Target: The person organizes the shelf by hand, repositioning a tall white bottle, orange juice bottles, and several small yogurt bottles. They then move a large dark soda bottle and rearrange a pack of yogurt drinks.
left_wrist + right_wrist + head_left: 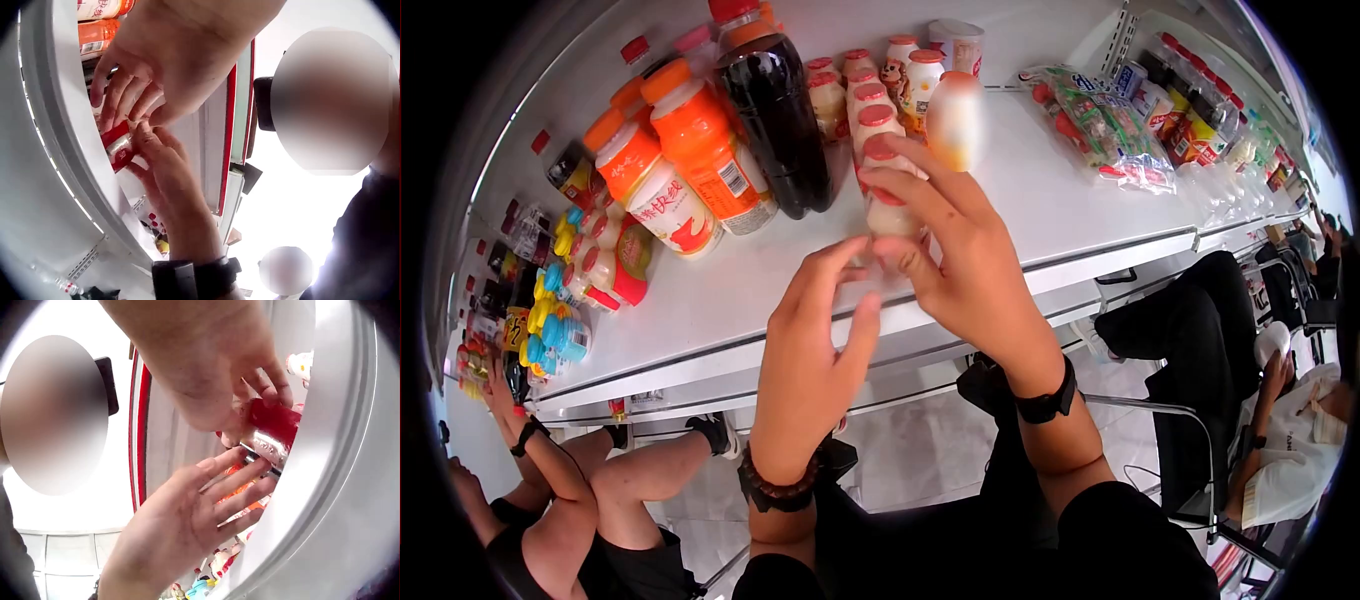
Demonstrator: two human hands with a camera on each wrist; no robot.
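Note:
My right hand (975, 255) grips a small cream-coloured drink bottle (890, 218) with a red foil cap at the front of a row of like bottles (872, 118). In the right wrist view this bottle (274, 428) shows red and clear parts between thumb and fingers. My left hand (810, 350) is just left of it, fingers spread and loosely bent, fingertips close to the bottle. In the right wrist view the left hand (194, 512) shows its palm with straight fingers. Behind the row, part of it is hidden by my right fingers.
A large dark cola bottle (775, 110) and orange-capped bottles (700, 140) stand left of the row. Cartoon-printed white bottles (922, 85) and a cup (957, 45) are behind right. Bagged goods (1100, 125) lie further right. The white shelf edge (1050, 275) runs in front; another person's hand (498, 392) is far left.

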